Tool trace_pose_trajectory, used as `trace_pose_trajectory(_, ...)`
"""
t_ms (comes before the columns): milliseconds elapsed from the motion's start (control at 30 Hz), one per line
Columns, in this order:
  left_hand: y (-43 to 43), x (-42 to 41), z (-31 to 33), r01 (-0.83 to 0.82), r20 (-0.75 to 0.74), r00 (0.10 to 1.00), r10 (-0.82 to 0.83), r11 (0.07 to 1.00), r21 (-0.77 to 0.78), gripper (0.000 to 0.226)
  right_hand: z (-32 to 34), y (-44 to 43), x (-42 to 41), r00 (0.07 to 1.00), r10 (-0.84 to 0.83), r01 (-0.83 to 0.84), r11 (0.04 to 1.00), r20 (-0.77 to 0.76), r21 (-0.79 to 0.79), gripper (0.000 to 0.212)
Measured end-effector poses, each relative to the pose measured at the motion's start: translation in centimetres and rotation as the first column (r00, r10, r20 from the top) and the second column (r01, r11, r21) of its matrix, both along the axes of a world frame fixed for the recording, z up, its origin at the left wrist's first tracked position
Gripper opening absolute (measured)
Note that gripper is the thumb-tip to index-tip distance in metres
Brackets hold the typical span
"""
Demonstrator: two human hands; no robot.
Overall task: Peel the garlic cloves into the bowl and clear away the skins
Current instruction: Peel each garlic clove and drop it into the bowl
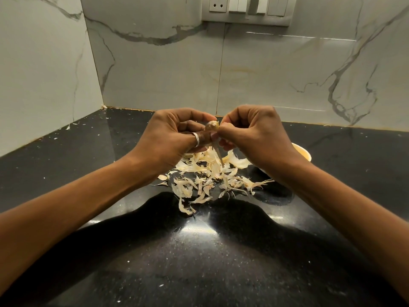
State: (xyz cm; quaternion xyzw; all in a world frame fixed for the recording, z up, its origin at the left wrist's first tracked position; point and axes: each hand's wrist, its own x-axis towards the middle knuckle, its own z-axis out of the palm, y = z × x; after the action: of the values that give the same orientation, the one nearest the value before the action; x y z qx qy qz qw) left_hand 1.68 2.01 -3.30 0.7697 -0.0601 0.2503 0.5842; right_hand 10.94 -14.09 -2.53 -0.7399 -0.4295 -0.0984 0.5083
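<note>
My left hand (172,136), with a silver ring on the thumb, grips a garlic clove (212,126) above the counter. My right hand (254,134) pinches the clove's tip from the right, and a thin strip of skin hangs down from it. Below both hands a loose heap of garlic skins (208,180) lies spread on the black countertop. A pale yellow bowl (303,151) stands behind my right wrist, mostly hidden by it; what it holds I cannot see.
The black speckled countertop (199,251) runs into a corner of white marbled wall tiles (155,69). A socket and switch plate (247,9) sits high on the back wall. A few stray skin flakes (73,125) lie along the left wall edge.
</note>
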Motion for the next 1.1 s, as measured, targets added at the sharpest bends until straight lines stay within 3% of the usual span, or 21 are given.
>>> trace_pose_trajectory(133, -0.11, 0.07, 0.07, 0.015, -0.009, 1.000, -0.017, 0.994, -0.112, 0.027, 0.09, 0.04, -0.19, 0.998, 0.025, -0.024, 1.000, -0.060, 0.019, 0.031)
trace_pose_trajectory(300, 0.19, 0.38, 0.47, 0.015, -0.003, 1.000, -0.017, 0.945, -0.325, 0.035, -0.08, -0.04, 0.36, 0.994, 0.026, -0.024, 1.000, -0.107, 0.020, 0.015)
trace_pose_trajectory(400, 0.68, 0.61, 0.55, -0.013, -0.017, 1.000, 0.007, 0.926, -0.377, 0.039, -0.05, -0.06, 0.47, 0.989, 0.032, -0.026, 0.999, -0.147, 0.045, 0.012)
trace_pose_trajectory(667, 0.63, 0.59, 0.37, 0.031, -0.023, 0.999, -0.042, 0.935, -0.354, 0.038, 0.35, -0.10, 0.37, 0.985, 0.060, -0.051, 0.997, -0.164, 0.061, 0.009)
trace_pose_trajectory(800, 0.39, 0.44, 0.32, 0.028, -0.018, 0.999, -0.034, 0.959, -0.282, 0.034, 0.47, -0.04, -0.25, 0.985, 0.097, -0.093, 0.995, -0.140, 0.040, 0.037)
trace_pose_trajectory(1100, 0.58, 0.50, 0.14, -0.016, -0.001, 1.000, 0.016, 0.989, -0.150, 0.035, 0.47, -0.37, -0.15, 0.993, 0.075, -0.078, 0.997, -0.093, -0.025, 0.012)
